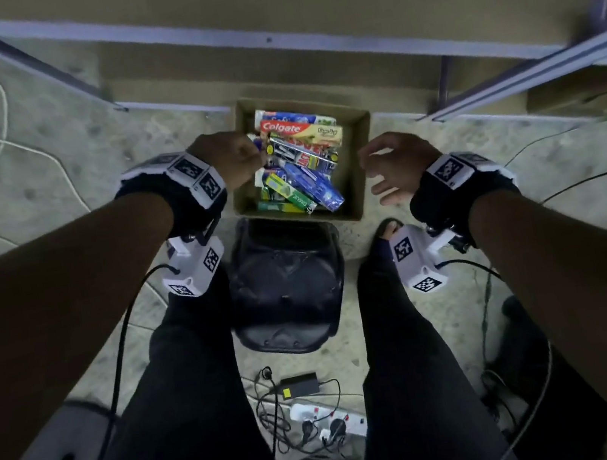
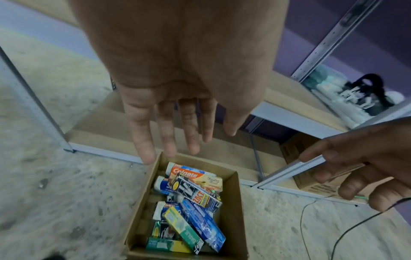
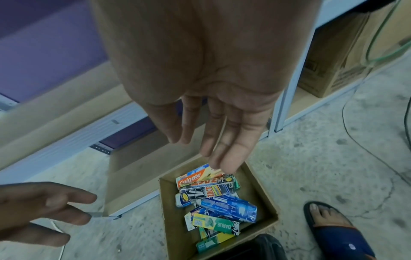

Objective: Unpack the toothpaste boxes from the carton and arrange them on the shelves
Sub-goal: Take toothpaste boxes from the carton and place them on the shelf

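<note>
An open brown carton (image 1: 360,165) stands on the floor in front of the shelves (image 1: 259,14). Several toothpaste boxes lie jumbled inside: a red Colgate box (image 2: 189,174) at the far end, a black Zact box (image 2: 196,192) across it, a blue box (image 2: 203,224) and a green Darlie box (image 2: 185,231) nearer me. My left hand (image 2: 177,140) hovers above the carton's left rim with straight fingers, holding nothing. Over the right rim, my right hand (image 3: 211,140) hangs spread and empty. In the head view the left hand (image 1: 239,158) and right hand (image 1: 393,164) flank the carton.
A black bag (image 1: 286,284) lies on the floor between my legs, just behind the carton. A power strip (image 1: 326,421) and cables lie further back. Another cardboard box (image 3: 333,61) sits on the low shelf to the right. My sandalled foot (image 3: 333,228) stands right of the carton.
</note>
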The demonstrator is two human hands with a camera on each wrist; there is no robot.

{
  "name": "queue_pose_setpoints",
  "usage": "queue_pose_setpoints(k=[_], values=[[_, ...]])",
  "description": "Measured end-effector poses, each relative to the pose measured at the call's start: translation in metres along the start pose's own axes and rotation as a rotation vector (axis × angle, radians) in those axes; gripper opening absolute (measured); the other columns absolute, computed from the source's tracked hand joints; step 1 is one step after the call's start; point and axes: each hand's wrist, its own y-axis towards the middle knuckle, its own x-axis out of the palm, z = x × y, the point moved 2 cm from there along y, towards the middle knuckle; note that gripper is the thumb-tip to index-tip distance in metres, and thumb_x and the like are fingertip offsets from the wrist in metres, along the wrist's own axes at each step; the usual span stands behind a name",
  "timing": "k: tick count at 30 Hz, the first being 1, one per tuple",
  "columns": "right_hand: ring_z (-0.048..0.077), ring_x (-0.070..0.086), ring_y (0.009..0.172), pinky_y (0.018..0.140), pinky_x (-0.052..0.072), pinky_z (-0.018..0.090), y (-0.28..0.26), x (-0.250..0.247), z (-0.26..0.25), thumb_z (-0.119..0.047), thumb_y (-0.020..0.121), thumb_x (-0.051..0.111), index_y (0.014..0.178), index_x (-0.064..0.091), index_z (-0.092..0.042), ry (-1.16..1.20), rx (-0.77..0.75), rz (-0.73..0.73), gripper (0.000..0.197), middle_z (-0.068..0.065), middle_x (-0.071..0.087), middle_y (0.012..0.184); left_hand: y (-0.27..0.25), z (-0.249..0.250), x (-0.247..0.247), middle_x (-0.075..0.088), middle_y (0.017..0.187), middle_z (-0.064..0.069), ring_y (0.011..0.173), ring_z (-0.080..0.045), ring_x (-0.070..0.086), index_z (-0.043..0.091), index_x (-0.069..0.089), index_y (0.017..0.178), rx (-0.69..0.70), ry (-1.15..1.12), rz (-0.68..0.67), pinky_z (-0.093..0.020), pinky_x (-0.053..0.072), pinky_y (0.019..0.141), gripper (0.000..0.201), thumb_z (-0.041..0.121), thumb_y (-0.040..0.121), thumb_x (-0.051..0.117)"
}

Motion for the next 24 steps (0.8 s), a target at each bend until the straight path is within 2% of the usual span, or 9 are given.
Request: queue_pose_setpoints(k=[2, 5, 8, 12, 14, 16, 18, 21, 24], values=[[0.030, 0.073, 0.086, 0.082, 0.060, 0.050, 0.029, 0.011, 0.007, -0.015, 0.088, 0.061, 0.089, 0.068, -0.024, -0.004, 0.021, -0.004, 0.012, 0.011, 0.072, 0.092, 0.024, -0.012, 0.021, 0.067, 0.115, -0.010, 0.111, -0.031, 0.059, 0.016, 0.068, 0.113, -0.034, -0.017, -0.016, -0.030, 0.042, 0.088, 0.038, 0.045, 0.098, 0.050], [0.033, 0.072, 0.090, 0.083, 0.059, 0.049, 0.078, 0.026, 0.021, -0.020, 0.095, 0.057, 0.110, 0.066, -0.019, -0.072, 0.011, -0.008, 0.018, 0.009, 0.070, 0.094, 0.065, -0.032, 0.052, 0.063, 0.123, -0.005, 0.115, -0.027, 0.057, 0.021, 0.063, 0.119, -0.078, -0.070, -0.018, -0.025, 0.037, 0.084, 0.038, 0.049, 0.096, 0.052], [0.032, 0.073, 0.086, 0.077, 0.061, 0.049, 0.125, 0.038, 0.036, -0.025, 0.096, 0.056, 0.110, 0.065, -0.015, -0.133, 0.006, -0.042, 0.020, 0.012, 0.070, 0.090, 0.104, -0.050, 0.083, 0.058, 0.133, 0.000, 0.120, -0.026, 0.055, 0.027, 0.057, 0.127, -0.103, -0.120, -0.052, -0.029, 0.039, 0.086, 0.043, 0.055, 0.094, 0.052], [0.031, 0.071, 0.091, 0.067, 0.062, 0.041, 0.179, 0.052, 0.053, -0.025, 0.091, 0.060, 0.111, 0.063, -0.026, -0.179, -0.023, -0.046, 0.020, 0.005, 0.066, 0.102, 0.143, -0.071, 0.117, 0.061, 0.127, -0.002, 0.110, -0.028, 0.061, 0.029, 0.056, 0.130, -0.156, -0.181, -0.066, -0.034, 0.049, 0.087, 0.043, 0.053, 0.094, 0.052], [0.027, 0.071, 0.086, 0.070, 0.062, 0.045, 0.204, 0.059, 0.062, -0.031, 0.087, 0.059, 0.104, 0.060, -0.036, -0.211, -0.041, -0.027, 0.018, 0.004, 0.066, 0.110, 0.165, -0.076, 0.131, 0.063, 0.123, -0.008, 0.107, -0.031, 0.062, 0.026, 0.056, 0.130, -0.141, -0.178, -0.085, -0.035, 0.049, 0.085, 0.042, 0.049, 0.096, 0.050], [0.023, 0.070, 0.080, 0.065, 0.061, 0.037, 0.228, 0.067, 0.073, -0.034, 0.086, 0.059, 0.107, 0.057, -0.038, -0.275, -0.080, 0.010, 0.021, 0.004, 0.066, 0.112, 0.184, -0.082, 0.147, 0.063, 0.121, -0.012, 0.104, -0.033, 0.061, 0.023, 0.055, 0.130, -0.141, -0.178, -0.107, -0.037, 0.050, 0.084, 0.045, 0.052, 0.096, 0.047], [0.022, 0.067, 0.084, 0.065, 0.053, 0.028, 0.250, 0.073, 0.081, -0.036, 0.087, 0.060, 0.115, 0.054, -0.037, -0.335, -0.126, 0.083, 0.028, 0.004, 0.064, 0.119, 0.202, -0.086, 0.157, 0.060, 0.123, -0.011, 0.107, -0.033, 0.060, 0.021, 0.053, 0.130, -0.173, -0.209, -0.090, -0.041, 0.052, 0.089, 0.053, 0.059, 0.094, 0.048], [0.024, 0.060, 0.109, 0.078, 0.038, 0.022, 0.280, 0.077, 0.092, -0.036, 0.090, 0.061, 0.127, 0.050, -0.030, -0.353, -0.195, 0.192, 0.040, 0.005, 0.055, 0.133, 0.222, -0.089, 0.168, 0.057, 0.131, -0.011, 0.109, -0.035, 0.059, 0.020, 0.046, 0.137, -0.257, -0.282, -0.056, -0.046, 0.053, 0.091, 0.072, 0.071, 0.086, 0.048], [0.024, 0.058, 0.093, 0.077, 0.035, 0.020, 0.302, 0.078, 0.093, -0.036, 0.092, 0.059, 0.137, 0.040, -0.030, -0.328, -0.225, 0.230, 0.048, 0.009, 0.046, 0.142, 0.235, -0.091, 0.175, 0.055, 0.133, -0.005, 0.109, -0.036, 0.060, 0.029, 0.042, 0.137, -0.337, -0.410, 0.005, -0.049, 0.053, 0.092, 0.087, 0.085, 0.072, 0.047]])
